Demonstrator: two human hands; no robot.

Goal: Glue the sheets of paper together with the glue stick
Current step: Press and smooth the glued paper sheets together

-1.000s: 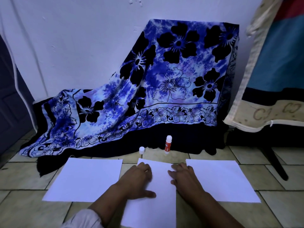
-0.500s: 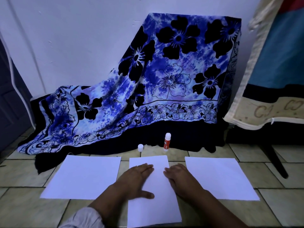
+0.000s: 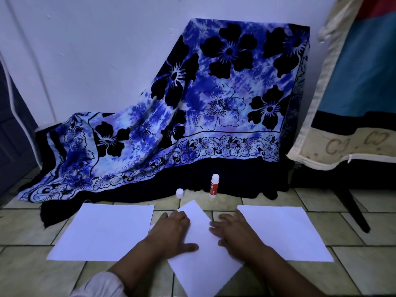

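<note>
The left hand (image 3: 173,230) and the right hand (image 3: 233,232) lay flat, fingers straight, on the middle sheet (image 3: 203,260). It sat skewed on the tiled floor (image 3: 25,273) between the left sheet (image 3: 107,232) and the right sheet (image 3: 285,232). The glue stick (image 3: 214,185) stood beyond them, its cap (image 3: 179,193) apart from it. On smooth tile the sheet could slip and join crooked, I think.

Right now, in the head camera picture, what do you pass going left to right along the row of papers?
left sheet → left hand → middle sheet → right hand → right sheet
</note>
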